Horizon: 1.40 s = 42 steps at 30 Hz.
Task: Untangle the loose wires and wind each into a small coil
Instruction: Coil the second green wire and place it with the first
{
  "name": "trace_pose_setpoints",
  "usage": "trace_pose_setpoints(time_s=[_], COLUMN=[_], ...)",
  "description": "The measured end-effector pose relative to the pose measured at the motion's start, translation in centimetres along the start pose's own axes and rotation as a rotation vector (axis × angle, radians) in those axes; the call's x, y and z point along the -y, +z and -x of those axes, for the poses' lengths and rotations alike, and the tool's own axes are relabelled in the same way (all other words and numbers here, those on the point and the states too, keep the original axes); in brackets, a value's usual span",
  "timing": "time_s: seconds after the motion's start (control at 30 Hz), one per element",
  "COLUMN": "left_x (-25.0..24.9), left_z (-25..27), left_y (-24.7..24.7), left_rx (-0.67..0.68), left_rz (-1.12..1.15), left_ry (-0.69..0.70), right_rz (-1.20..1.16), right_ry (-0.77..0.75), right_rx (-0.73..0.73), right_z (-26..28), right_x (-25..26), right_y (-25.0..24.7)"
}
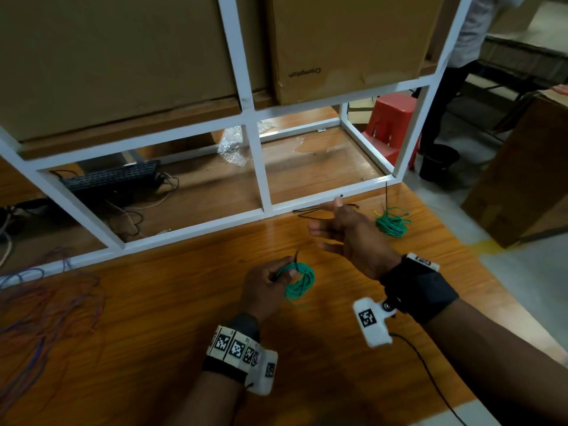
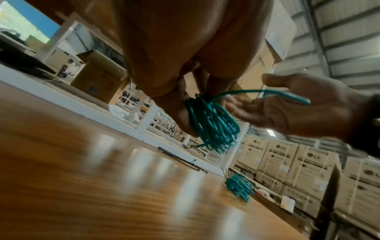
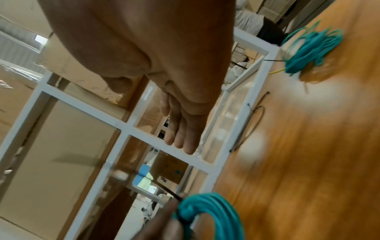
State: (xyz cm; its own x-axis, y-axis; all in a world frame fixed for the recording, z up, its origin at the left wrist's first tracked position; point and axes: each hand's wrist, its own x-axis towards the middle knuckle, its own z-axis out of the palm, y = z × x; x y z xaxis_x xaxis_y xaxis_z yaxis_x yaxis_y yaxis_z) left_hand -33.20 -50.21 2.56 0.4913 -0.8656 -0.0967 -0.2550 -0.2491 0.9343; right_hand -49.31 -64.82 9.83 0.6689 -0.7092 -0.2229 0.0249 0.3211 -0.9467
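While the left hand (image 1: 264,290) pinches the green coil (image 1: 299,281), the right hand's (image 1: 347,232) grip is spread.

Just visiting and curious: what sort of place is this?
Probably a warehouse or stockroom: stacked LG cartons, big cardboard boxes on a white rack, and corrugated metal walls.

**Warehouse bay, wood table, white rack**

Glossy orange-brown wooden table (image 1: 190,302). White metal rack (image 1: 261,179) along its far edge, brown cartons (image 1: 347,41) on the shelf. Red plastic stool (image 1: 392,124) behind the rack's right end. Grey concrete floor (image 1: 522,272) at right. Stacked LG boxes (image 2: 308,170) beneath corrugated metal wall (image 2: 349,40).
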Motion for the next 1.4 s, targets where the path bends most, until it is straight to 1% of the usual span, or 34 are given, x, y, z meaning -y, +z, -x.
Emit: trace_pose_setpoints(time_s=[0.07,0.2,0.33,0.4,0.47,0.5,0.57,0.63,0.7,0.77,0.87,0.93,1.03,1.07,1.13,1.23,1.27,1.3,1.37,1.4], left_x=[0.0,-0.5,-1.3,-1.6,-1.9,-2.1,-2.4,-2.6,-2.9,-3.5,-3.9,-4.0,-4.3,-4.7,-5.7,-7.4,-7.7,-7.8,-7.7,-7.7], left_z=[-0.1,0.2,0.3,0.2,0.1,0.0,-0.4,-0.8,-1.0,-1.2,-1.5,-1.9,-2.7,-3.0,-3.3,-3.1,-3.1,-3.2,-3.4,-3.5], left_y=[0.6,1.9,2.2,2.1,2.3,2.5,2.9,3.5,4.0,4.3,4.8,5.3,5.7,5.9,6.5,8.3,9.0,9.6,10.9,11.5], left_rx=[-0.029,0.023,0.061,0.075,0.088,0.080,0.007,-0.053,-0.080,-0.102,-0.105,-0.064,0.082,0.112,0.134,0.103,0.097,0.106,0.154,0.182], left_rz=[0.025,-0.080,-0.255,-0.295,-0.321,-0.330,-0.373,-0.479,-0.534,-0.520,-0.499,-0.424,-0.122,-0.045,0.080,0.288,0.341,0.374,0.408,0.421], left_ry=[-0.033,0.054,0.129,0.166,0.247,0.274,0.300,0.372,0.428,0.439,0.456,0.413,0.205,0.140,0.029,-0.139,-0.191,-0.229,-0.271,-0.291], right_rz=[0.113,0.427,0.527,0.577,0.572,0.557,0.563,0.640,0.744,0.788,0.805,0.809,0.668,0.601,0.443,0.126,0.078,0.074,0.072,0.076], right_ry=[-0.011,-0.182,-0.214,-0.242,-0.261,-0.261,-0.256,-0.259,-0.320,-0.395,-0.423,-0.417,-0.361,-0.345,-0.284,-0.075,-0.009,0.027,0.059,0.060], right_rx=[0.046,0.083,-0.043,-0.082,-0.139,-0.161,-0.164,-0.162,-0.223,-0.279,-0.298,-0.305,-0.312,-0.311,-0.280,-0.200,-0.168,-0.134,-0.109,-0.122], right_z=[0.8,1.3,1.5,1.7,1.8,1.9,2.1,2.4,2.7,3.1,3.3,3.1,3.0,3.0,3.1,3.8,4.1,4.4,4.7,4.7], right_x=[-1.9,-5.0,-6.5,-7.2,-7.4,-7.3,-6.9,-6.2,-5.6,-4.9,-4.0,-4.3,-4.8,-4.9,-5.0,-5.1,-5.0,-5.1,-5.5,-5.5], right_y=[-0.5,-0.9,-1.5,-1.8,-2.0,-2.1,-2.2,-2.1,-2.3,-2.6,-3.0,-3.5,-4.9,-5.4,-6.4,-7.9,-8.3,-8.8,-10.1,-10.8])
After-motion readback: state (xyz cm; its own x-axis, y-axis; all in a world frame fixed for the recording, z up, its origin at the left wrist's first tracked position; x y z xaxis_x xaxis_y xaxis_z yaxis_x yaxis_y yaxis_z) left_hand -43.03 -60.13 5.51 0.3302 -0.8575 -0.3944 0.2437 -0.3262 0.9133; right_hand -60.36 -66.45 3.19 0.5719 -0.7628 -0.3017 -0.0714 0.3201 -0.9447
